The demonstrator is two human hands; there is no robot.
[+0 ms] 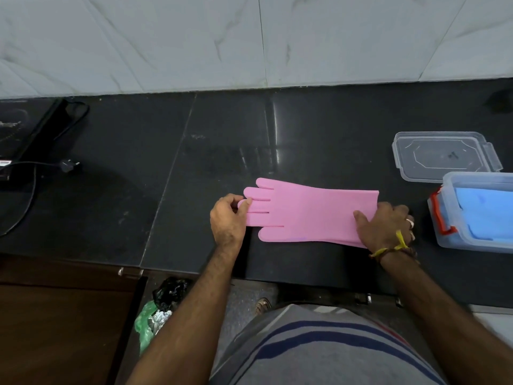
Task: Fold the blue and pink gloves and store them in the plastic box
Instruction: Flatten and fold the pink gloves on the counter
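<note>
A pink glove [305,212] lies flat on the black counter [194,162], fingers pointing left and cuff to the right. My left hand [228,218] pinches the tips of its fingers between thumb and forefinger. My right hand [384,227] rests on the cuff end, thumb on top and fingers curled around the edge. At the right edge stands the clear plastic box [449,218] with an orange latch, and folded blue glove material [488,215] lies inside it.
The box's clear lid [444,155] lies behind the box. A black appliance with a cord and plug [66,165] sits at the far left. White marble wall tiles rise behind the counter. Below the front edge are a brown cabinet and crumpled bags [158,309].
</note>
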